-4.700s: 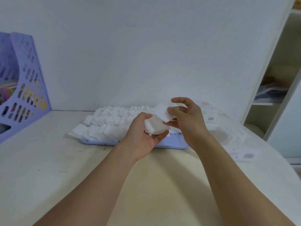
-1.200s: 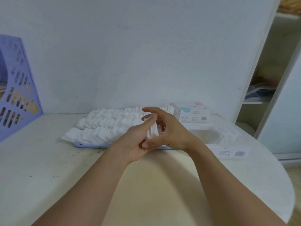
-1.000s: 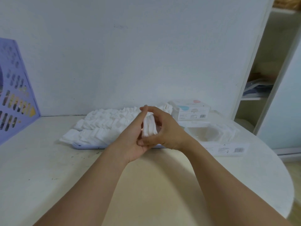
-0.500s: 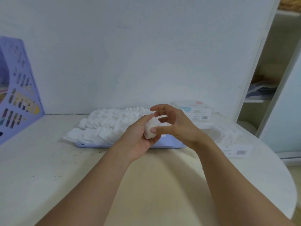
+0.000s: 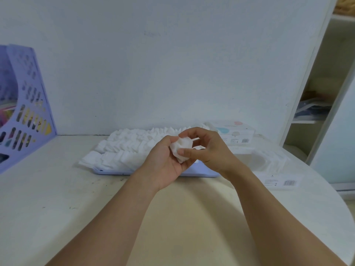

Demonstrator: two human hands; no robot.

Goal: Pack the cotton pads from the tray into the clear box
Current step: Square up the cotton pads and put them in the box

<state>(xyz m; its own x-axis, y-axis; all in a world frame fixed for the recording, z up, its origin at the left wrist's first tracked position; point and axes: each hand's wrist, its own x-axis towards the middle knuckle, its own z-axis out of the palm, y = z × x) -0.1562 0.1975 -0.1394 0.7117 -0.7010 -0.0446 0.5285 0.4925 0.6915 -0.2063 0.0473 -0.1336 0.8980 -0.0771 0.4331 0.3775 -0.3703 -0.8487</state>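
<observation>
Now both hands up over worktop middle, working same small stack of white square cotton pads (image 5: pixel 182 148). Left hand (image 5: pixel 163 162) cups stack from below, grip curled round it; right hand (image 5: pixel 208 150) pinches its near edge, likely squaring pads so they drop in neatly. Lilac plastic tray (image 5: pixel 199 170) sits toward back edge, loose pads (image 5: pixel 123 148) heaped left. Clear plastic box (image 5: pixel 269 166) waits at right edge beside tray, some pads inside. Second white-lidded box (image 5: pixel 235 134) behind, against wall.

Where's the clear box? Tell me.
In the head view the clear box sits on the table at the right, just right of the tray, beyond the right hand.
</observation>
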